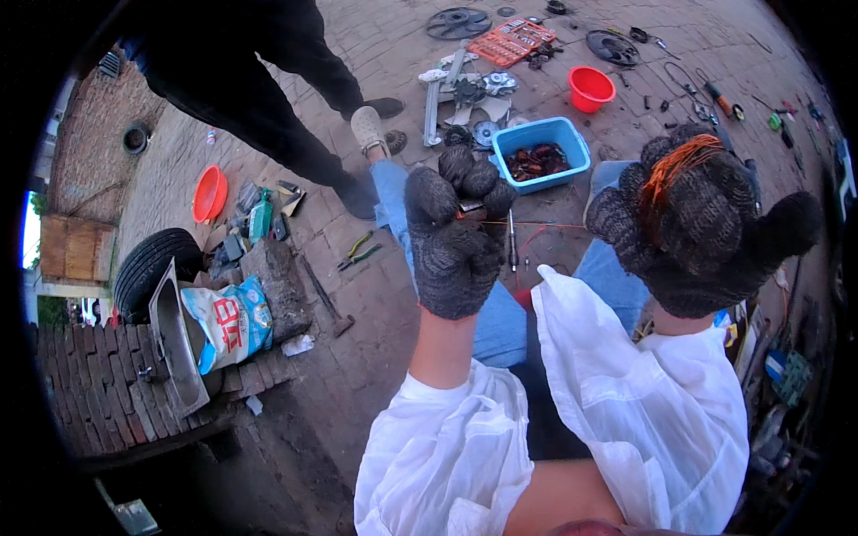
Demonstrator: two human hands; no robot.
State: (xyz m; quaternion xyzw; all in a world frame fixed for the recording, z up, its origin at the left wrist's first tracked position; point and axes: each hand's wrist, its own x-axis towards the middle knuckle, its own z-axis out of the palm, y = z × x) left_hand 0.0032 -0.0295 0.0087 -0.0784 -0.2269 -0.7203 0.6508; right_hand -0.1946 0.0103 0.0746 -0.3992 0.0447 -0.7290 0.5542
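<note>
My left hand (pixel 454 246), in a dark knitted glove, is raised in front of my left knee. Its fingers curl around a small object with a pale and orange edge (pixel 470 207), mostly hidden by the glove. My right hand (pixel 706 237), gloved the same way, grips a bundle of orange copper wire (pixel 679 168) that shows over the fingers. A thin orange strand (pixel 545 223) stretches between the two hands. Below it, a screwdriver-like tool (pixel 512 241) lies on the paving. Beyond my hands stands a blue basin (pixel 565 177) with reddish-brown scraps in it.
A red bowl (pixel 592 89), an orange tool case (pixel 511 41) and metal parts (pixel 483 94) lie ahead. Pliers (pixel 359 252), a hammer (pixel 331 299), a tyre (pixel 156 268) and a printed sack (pixel 231 323) are at left. Another person's dark-trousered legs (pixel 268 98) stand at upper left.
</note>
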